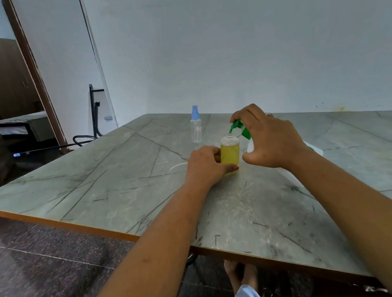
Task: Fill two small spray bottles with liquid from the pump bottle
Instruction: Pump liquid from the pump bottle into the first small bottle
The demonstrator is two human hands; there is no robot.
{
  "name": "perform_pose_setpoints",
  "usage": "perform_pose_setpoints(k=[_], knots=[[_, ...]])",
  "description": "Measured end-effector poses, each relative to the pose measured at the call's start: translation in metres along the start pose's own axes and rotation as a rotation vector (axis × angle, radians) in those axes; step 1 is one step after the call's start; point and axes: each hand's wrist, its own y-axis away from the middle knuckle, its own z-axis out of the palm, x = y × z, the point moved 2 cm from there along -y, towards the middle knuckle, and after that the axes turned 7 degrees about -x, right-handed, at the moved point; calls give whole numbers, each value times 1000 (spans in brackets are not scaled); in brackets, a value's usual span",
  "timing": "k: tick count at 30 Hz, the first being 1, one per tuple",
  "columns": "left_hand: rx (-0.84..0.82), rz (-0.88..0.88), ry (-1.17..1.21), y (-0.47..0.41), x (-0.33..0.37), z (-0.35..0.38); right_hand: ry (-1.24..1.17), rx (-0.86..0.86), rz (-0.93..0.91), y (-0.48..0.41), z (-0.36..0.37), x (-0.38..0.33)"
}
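A small clear spray bottle (pixel 230 152), open at the neck and mostly full of yellow liquid, stands on the table. My left hand (pixel 205 166) grips its body from the left. My right hand (pixel 268 137) is curled over the green pump head (pixel 237 127) of a white pump bottle (pixel 313 150), most of which is hidden behind the hand and forearm. The green spout points down at the small bottle's mouth. A second small spray bottle (pixel 196 126), empty and clear with a blue sprayer cap, stands farther back.
The grey marble-patterned table (pixel 119 185) has a brown edge running along its near side. A thin clear tube (pixel 178 166) lies on it, left of my left hand. A white wall stands behind; a doorway opens at the far left.
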Motion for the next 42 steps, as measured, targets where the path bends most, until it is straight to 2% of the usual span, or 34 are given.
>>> perform_pose_setpoints(k=[42], knots=[[-6, 24, 15, 0, -1, -1, -38, -11, -33, 1, 0, 3]])
